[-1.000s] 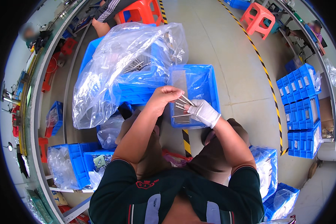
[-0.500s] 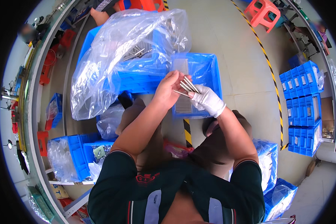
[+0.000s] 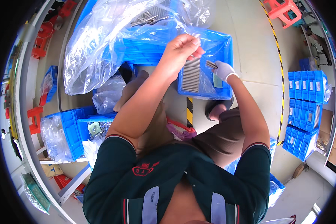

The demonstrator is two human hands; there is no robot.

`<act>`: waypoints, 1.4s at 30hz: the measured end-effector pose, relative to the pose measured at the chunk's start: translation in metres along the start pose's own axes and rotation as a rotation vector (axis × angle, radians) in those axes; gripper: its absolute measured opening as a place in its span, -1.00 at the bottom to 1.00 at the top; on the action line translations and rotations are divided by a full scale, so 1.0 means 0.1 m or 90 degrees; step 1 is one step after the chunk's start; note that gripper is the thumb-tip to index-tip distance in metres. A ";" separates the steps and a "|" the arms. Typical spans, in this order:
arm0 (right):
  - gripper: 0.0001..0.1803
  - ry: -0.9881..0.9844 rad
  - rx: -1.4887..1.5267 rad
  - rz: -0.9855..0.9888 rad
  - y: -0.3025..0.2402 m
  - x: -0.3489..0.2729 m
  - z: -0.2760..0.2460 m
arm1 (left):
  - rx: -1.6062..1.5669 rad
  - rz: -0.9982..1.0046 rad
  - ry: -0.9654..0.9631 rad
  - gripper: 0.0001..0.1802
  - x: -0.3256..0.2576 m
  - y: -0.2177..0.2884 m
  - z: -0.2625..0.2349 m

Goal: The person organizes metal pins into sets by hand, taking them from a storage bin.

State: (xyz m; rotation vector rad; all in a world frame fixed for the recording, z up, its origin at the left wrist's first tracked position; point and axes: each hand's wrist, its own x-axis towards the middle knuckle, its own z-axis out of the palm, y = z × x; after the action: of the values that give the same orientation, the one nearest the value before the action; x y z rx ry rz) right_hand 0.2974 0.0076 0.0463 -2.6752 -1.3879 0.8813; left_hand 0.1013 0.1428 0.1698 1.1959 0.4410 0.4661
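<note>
My bare left hand [image 3: 180, 51] is over the left side of a blue crate [image 3: 230, 56], thumb and fingers drawn together. Whatever they may pinch is hidden. In a white glove, my right hand [image 3: 225, 71] grips a small bundle of metal pins [image 3: 211, 64] above the crate's right side. Inside the crate, a long stack of thin metal pins [image 3: 190, 76] lies in rows on clear plastic, with a pale green slip [image 3: 217, 80] near the right wall.
A bigger blue crate [image 3: 143, 50] stands at the upper left, draped in clear plastic [image 3: 97, 44], with loose metal pins [image 3: 147, 18] inside. Stacked blue bins [image 3: 304, 87] line the right. An open bin of small parts [image 3: 100, 128] is at lower left. A red stool [image 3: 283, 11] stands far right.
My hands have moved apart. The pins, earlier held between both hands, are now in my gloved right hand, off to the right. The view has shifted, so the crates appear higher.
</note>
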 end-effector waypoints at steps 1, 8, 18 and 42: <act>-0.69 -0.017 -0.020 0.016 0.05 0.10 0.14 | -0.012 -0.029 -0.008 -0.79 -0.02 0.00 -0.02; -0.71 -0.054 -0.032 0.026 0.05 0.61 0.69 | -0.011 -0.025 -0.010 -0.75 -0.05 -0.01 -0.10; -0.74 -0.023 0.017 -0.071 -0.26 1.26 1.11 | -0.029 -0.067 0.017 -0.75 -0.03 0.03 -0.19; -0.82 0.212 -0.013 -0.093 -0.29 1.11 1.00 | -0.065 -0.112 0.016 -0.78 -0.05 0.04 -0.22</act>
State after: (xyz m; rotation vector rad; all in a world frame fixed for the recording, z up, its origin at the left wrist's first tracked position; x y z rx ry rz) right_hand 0.2778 0.0842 -0.0836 -2.5413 -1.4881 0.3885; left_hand 0.0844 0.1581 0.1674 1.0437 0.5338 0.3483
